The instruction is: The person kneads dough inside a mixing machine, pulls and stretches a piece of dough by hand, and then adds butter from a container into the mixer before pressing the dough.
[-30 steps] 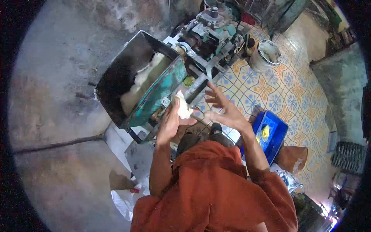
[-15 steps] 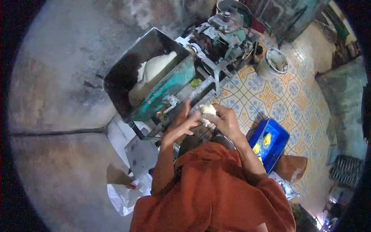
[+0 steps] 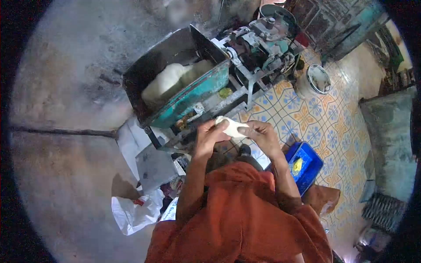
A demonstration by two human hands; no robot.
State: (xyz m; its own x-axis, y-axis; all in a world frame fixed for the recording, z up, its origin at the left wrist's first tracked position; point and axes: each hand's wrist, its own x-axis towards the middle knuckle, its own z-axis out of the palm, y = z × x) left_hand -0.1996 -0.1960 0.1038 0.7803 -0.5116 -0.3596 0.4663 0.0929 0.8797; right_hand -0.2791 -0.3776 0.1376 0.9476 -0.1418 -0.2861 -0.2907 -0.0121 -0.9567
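Note:
A pale piece of dough [image 3: 233, 128] is stretched between my two hands, in front of my body. My left hand [image 3: 211, 136] grips its left end, with the thumb on top. The right end is pinched by my right hand [image 3: 262, 136], thumb also on top. Beyond them and to the left, a green metal trough [image 3: 193, 97] holds a large pale mass of dough [image 3: 169, 82]. A blue tray [image 3: 312, 172] with a yellow lump [image 3: 297, 165] in it lies on the floor at the right.
Machinery [image 3: 258, 46] adjoins the trough's far end. A white bucket [image 3: 318, 79] stands on the patterned tile floor [image 3: 302, 116]. Beside the blue tray is a brown bag [image 3: 322, 198]. White plastic bags [image 3: 138, 211] lie at lower left. A wall is on the left.
My left hand, earlier spread and off the dough, has closed on it beside my right hand. The dough is now stretched out lengthwise. The whole view has shifted slightly.

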